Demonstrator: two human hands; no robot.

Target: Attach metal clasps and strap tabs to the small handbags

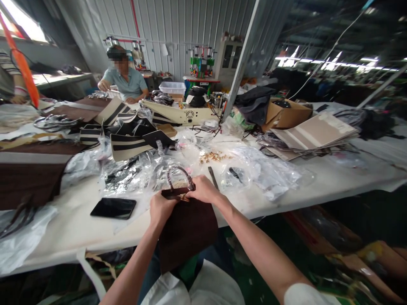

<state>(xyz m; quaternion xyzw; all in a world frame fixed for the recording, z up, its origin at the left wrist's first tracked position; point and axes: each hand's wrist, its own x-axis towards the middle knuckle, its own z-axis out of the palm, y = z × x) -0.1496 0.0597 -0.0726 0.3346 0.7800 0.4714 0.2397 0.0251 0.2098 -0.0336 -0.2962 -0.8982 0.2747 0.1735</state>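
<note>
A dark brown handbag hangs over the table's front edge toward my lap, its looped handle standing up at the far side. My left hand grips the bag's top edge on the left. On the right, my right hand holds the same edge near the handle's base, fingers closed. Between the two hands sits a small gold-coloured metal fitting, which the fingertips of my right hand seem to touch. Part of the bag's opening is hidden behind my hands.
A black phone lies left of my hands. Beyond them are gold-coloured metal pieces, a dark flat tool and clear plastic bags. Brown bag panels lie left, stacked beige panels right. Across the table sits a person.
</note>
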